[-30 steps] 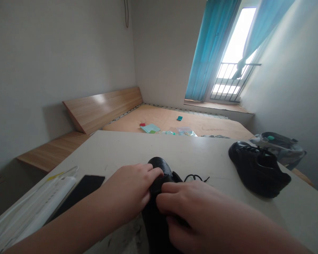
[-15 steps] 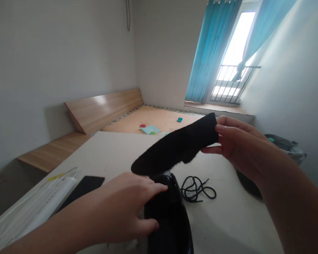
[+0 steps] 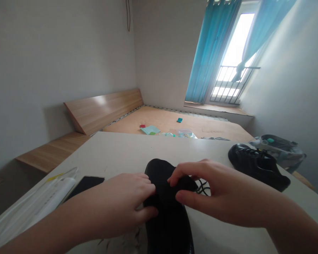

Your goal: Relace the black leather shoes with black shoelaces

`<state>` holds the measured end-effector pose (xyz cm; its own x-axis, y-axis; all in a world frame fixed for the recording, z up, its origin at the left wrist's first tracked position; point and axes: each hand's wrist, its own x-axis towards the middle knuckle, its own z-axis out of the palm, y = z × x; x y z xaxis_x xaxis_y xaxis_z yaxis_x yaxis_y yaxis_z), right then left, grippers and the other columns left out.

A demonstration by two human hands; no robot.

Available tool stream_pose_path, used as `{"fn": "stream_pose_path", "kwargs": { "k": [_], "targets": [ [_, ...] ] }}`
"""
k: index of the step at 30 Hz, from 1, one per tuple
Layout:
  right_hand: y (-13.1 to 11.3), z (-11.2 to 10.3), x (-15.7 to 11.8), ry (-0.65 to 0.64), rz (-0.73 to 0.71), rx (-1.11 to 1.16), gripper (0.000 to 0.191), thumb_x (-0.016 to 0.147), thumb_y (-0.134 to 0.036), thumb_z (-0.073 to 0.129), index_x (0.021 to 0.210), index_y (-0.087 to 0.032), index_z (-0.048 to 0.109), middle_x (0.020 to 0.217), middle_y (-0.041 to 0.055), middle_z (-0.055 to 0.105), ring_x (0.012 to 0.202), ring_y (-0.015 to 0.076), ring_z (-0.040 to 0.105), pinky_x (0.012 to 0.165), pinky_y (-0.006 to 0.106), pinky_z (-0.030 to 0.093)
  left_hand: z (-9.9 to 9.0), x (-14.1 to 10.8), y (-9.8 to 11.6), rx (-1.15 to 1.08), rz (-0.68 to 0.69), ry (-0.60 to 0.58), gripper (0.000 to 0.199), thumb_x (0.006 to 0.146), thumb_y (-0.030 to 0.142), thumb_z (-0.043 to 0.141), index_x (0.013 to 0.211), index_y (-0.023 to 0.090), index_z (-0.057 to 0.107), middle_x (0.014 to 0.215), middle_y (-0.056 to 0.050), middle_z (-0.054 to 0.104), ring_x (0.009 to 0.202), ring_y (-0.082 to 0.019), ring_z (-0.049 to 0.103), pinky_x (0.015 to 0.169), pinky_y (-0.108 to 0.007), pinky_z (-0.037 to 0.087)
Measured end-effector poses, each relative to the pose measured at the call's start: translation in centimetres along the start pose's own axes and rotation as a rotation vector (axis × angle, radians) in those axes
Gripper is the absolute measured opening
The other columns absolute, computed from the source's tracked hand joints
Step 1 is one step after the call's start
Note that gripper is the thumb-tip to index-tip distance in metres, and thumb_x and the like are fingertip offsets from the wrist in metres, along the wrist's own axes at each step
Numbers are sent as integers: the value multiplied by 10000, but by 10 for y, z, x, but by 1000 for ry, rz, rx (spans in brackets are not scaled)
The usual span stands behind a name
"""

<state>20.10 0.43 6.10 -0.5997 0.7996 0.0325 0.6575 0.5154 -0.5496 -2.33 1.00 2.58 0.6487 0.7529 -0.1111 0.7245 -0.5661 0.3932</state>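
Observation:
A black shoe stands on the table in front of me, its near end cut off by the bottom of the view. My left hand grips it from the left side, fingers closed over the edge. Draped across the far part of the shoe is a soft, fuzzy black sock-like cloth. My right hand pinches this cloth from the right between thumb and fingers. Black on black, the border between cloth and shoe is hard to make out. A loose black shoelace lies partly hidden behind my right hand.
A second black shoe, laced, stands on the table at the right. Left lie a dark phone-like slab and white plastic packaging. Beyond are a bed with small items and a lined bin.
My right hand has lowered the black cloth from above the shoe down onto it, moving left. The second shoe at the right is now uncovered. My left hand has barely moved.

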Motion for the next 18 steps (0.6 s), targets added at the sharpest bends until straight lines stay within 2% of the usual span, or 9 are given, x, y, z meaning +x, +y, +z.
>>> {"fn": "stream_pose_path", "kwargs": {
  "k": [2,4,6,8,10,14,16,18],
  "targets": [
    [2,-2,4,-15,-49,180,210,916,-345,518,1010,-265,688,897,3,696,815,164,635,677,285,495,1,2,-1,-15,-33,-35,215,889,339,502,880,230,687,856,-41,705,793,-218,651,723,-290,477],
    [8,-3,10,-6,-98,473,246,934,-228,450,967,-224,693,965,13,711,916,153,650,775,276,516,1,3,0,-48,-59,-39,261,929,316,414,878,229,654,825,-30,698,748,-206,644,674,-280,457],
    [16,-3,17,13,-137,739,277,885,-105,434,940,-203,688,1020,12,715,999,144,649,856,272,518,1,5,0,-58,-68,-13,264,939,287,365,880,234,617,825,-16,692,720,-195,633,629,-271,434],
    [25,-1,25,25,-149,851,310,815,-34,455,949,-196,682,1044,8,713,1025,141,648,881,274,520,1,8,0,-38,-73,11,256,932,268,350,880,236,598,842,-15,690,720,-195,629,608,-271,416],
    [34,4,33,29,-136,790,353,772,-4,457,972,-191,681,1033,10,707,993,139,652,849,272,531,1,11,0,-1,-92,3,272,918,260,348,842,225,606,818,-29,690,715,-205,633,612,-282,412],
    [45,15,43,67,-118,484,414,769,17,420,1009,-197,681,984,5,693,901,126,644,767,258,531,2,17,0,64,-177,-23,318,890,260,349,710,195,603,729,-55,681,658,-211,632,597,-289,414],
    [48,17,43,84,-132,367,403,791,-3,455,1050,-219,677,1039,0,694,961,138,636,788,265,524,3,17,-1,45,-169,-6,291,878,280,384,740,199,628,758,-53,694,675,-210,636,608,-282,425],
    [48,15,42,40,-156,350,452,807,-18,482,1159,-250,644,1140,-7,683,1047,149,624,833,279,520,3,16,-2,-6,-119,6,247,867,310,437,833,221,665,829,-41,713,728,-210,644,649,-275,444]
  ]
}}
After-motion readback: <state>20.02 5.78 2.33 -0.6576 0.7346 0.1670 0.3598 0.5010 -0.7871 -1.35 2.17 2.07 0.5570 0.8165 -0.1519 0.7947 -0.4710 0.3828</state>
